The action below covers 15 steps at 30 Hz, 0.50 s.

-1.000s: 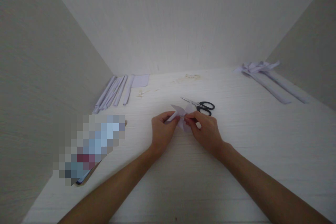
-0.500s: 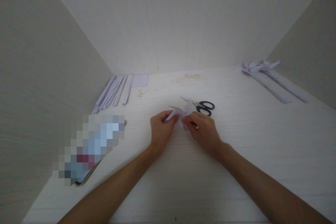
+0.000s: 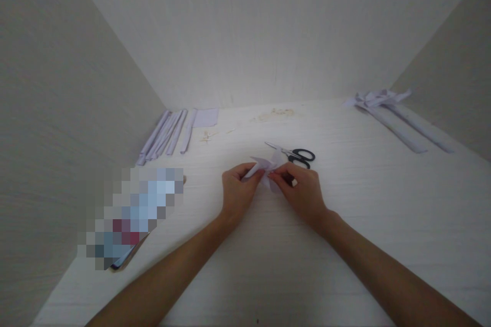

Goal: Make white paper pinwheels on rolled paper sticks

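A white paper pinwheel [image 3: 267, 166] with curled blades is held between my two hands over the middle of the table. My left hand [image 3: 241, 189] is closed, thumb and fingers pinching the blades on the left. With its fingertips pressed together at the pinwheel's centre, my right hand [image 3: 301, 191] grips it from the other side. Whether something small is between those right fingertips cannot be made out. Just behind the right hand lie scissors [image 3: 303, 155] with black handles, their blades pointing left and partly behind a paper blade.
Several rolled paper sticks [image 3: 163, 134] and a flat paper sheet [image 3: 206, 117] lie at the back left. Two pinwheels on paper sticks [image 3: 399, 125] rest at the back right. Thin tan scraps [image 3: 283, 112] are by the wall. A phone-like, pixelated object [image 3: 141, 219] is at left.
My right fingers have shifted slightly at the pinwheel's centre, and the pinwheel has turned a little. The whole view has moved slightly; the other things lie as before.
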Each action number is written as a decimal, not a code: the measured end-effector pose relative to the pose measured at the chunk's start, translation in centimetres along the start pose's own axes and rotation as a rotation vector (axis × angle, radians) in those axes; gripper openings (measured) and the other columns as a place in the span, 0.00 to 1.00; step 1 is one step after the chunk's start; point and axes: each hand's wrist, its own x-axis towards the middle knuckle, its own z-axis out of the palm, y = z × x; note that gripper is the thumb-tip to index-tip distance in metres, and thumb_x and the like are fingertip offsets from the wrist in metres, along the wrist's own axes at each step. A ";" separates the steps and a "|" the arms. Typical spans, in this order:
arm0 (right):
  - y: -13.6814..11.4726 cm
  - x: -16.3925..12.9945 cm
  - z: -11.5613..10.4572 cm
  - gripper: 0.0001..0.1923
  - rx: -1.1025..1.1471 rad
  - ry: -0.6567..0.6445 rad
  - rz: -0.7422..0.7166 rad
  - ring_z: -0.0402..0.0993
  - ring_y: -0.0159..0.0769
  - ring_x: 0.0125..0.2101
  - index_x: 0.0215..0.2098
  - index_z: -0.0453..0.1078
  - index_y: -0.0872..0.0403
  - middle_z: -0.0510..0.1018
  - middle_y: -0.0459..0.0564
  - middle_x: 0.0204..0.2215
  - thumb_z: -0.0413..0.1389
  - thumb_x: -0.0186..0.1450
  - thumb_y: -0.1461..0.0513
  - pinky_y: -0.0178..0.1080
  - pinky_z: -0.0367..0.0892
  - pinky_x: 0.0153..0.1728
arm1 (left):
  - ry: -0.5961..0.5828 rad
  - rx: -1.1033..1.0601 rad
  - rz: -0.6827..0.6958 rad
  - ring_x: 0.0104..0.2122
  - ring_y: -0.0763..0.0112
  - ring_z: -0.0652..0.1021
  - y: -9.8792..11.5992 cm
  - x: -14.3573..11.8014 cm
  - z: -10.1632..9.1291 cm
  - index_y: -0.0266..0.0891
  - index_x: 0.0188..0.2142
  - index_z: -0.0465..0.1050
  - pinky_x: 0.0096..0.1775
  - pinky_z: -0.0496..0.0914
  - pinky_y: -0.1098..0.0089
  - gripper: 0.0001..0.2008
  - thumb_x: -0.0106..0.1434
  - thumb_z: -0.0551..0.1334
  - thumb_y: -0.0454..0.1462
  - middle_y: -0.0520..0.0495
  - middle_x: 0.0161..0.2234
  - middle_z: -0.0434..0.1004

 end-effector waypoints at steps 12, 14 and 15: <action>0.0 0.0 0.2 0.03 0.445 -0.088 0.183 0.71 0.30 0.22 0.28 0.65 0.57 0.74 0.48 0.22 0.52 0.55 0.64 0.32 0.66 0.24 | 0.045 -0.043 -0.087 0.26 0.73 0.73 -0.1 0.2 -0.2 0.34 0.27 0.74 0.29 0.66 0.74 0.07 0.47 0.60 0.34 0.50 0.25 0.75; 0.0 0.0 0.2 0.03 0.421 -0.099 0.212 0.70 0.29 0.21 0.28 0.65 0.57 0.73 0.47 0.20 0.51 0.56 0.64 0.31 0.65 0.23 | 0.049 -0.043 -0.096 0.25 0.73 0.73 0.0 0.3 -0.3 0.34 0.27 0.74 0.29 0.66 0.74 0.07 0.47 0.60 0.34 0.50 0.25 0.75; 0.0 0.1 0.1 0.04 0.375 -0.095 0.216 0.69 0.29 0.20 0.27 0.65 0.57 0.73 0.46 0.19 0.50 0.57 0.64 0.30 0.64 0.21 | 0.047 -0.039 -0.093 0.25 0.73 0.73 0.0 0.3 -0.3 0.34 0.27 0.74 0.29 0.66 0.74 0.07 0.47 0.60 0.34 0.50 0.24 0.75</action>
